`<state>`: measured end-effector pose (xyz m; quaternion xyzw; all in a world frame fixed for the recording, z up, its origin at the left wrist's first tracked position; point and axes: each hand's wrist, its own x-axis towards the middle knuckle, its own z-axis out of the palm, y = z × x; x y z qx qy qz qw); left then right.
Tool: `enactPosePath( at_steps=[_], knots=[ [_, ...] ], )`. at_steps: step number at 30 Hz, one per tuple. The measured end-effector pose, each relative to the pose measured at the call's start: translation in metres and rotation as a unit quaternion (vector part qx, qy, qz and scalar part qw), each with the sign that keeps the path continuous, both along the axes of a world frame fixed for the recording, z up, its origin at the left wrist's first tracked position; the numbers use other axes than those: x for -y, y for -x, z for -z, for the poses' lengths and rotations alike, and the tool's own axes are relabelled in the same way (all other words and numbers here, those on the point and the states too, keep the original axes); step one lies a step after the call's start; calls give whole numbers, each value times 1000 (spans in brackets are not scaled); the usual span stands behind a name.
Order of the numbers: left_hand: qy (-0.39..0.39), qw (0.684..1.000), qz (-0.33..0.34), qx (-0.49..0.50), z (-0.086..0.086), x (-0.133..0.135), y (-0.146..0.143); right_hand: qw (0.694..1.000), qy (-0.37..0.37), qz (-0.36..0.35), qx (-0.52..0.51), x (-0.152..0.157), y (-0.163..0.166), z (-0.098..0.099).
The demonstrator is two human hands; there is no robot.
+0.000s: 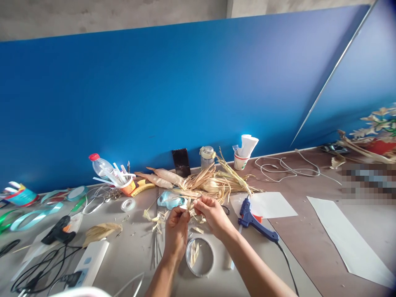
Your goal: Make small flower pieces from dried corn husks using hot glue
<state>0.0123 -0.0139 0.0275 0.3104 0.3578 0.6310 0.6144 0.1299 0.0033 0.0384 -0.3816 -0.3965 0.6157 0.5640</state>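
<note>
My left hand point(175, 232) and my right hand point(213, 215) meet over the table, both pinched on a small piece of dried corn husk point(188, 205). Below them lies a round metal lid point(200, 256) with a few husk strips in it. A pile of dried corn husks point(213, 181) lies just behind my hands. A blue glue gun point(255, 222) rests to the right of my right hand, its cord running toward me.
A black glue gun point(58, 232), a white power strip point(91, 260) and cables sit at the left. A tape roll point(128, 204), a cup of sticks point(125, 183), a water bottle point(100, 165), a phone point(181, 162), a paper cup point(241, 159) and white sheets point(346, 239) lie around. A blue wall rises behind.
</note>
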Motion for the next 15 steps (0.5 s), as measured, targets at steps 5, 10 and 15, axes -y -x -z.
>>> enactPosePath(
  at_steps=[5,10,15],
  knots=[
    [-18,999,41,6,4,0,3,999,34,-9,-39,0,-3,-4],
    [-15,994,103,-14,2,0,6,997,54,-38,-45,0,-8,-8],
    [-13,993,115,-14,-1,0,8,996,51,-50,-54,1,-8,-11]
  ],
)
